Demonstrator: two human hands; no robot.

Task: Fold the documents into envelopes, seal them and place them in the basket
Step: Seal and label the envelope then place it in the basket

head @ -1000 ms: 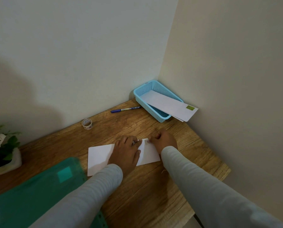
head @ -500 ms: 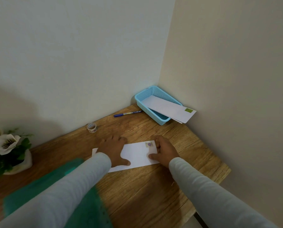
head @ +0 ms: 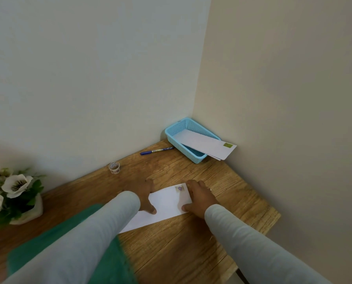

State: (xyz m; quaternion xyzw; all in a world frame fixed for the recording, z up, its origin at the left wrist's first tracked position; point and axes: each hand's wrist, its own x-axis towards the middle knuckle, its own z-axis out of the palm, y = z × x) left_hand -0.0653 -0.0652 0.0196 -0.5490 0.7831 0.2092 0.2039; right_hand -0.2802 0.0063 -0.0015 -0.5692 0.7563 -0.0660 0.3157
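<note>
Nearest the camera, two pale sleeves reach forward over a green folder (head: pixel 68 242) that lies at the front left of the wooden counter (head: pixel 181 253). Just beyond the folder, a white envelope (head: pixel 166 203) lies flat on the counter, its long axis running from near left to far right, with a small stamp (head: pixel 180 188) at its far right corner. The left hand (head: pixel 146 196) lies spread and flat on the envelope's left part, thumb pressing its near edge; the right hand (head: pixel 198 198) rests open on the right end, fingers along the short edge and thumb on the paper, so neither hand is closed around anything. This looks like pressing the envelope shut, or readying to lift it. Farther back, a small roll of tape (head: pixel 114 167) sits near the wall, and a pen (head: pixel 156 151) lies beyond it. In the far corner stands the blue basket (head: pixel 172 133), already holding long envelopes (head: pixel 203 145) that jut over its right rim. The basket lies ahead and to the right of the hands, so the right hand is the nearer one to carry the envelope there, and the envelope's long axis already points roughly toward it. White flowers in a pot (head: pixel 11 193) stand at the left edge, well apart from the work.
</note>
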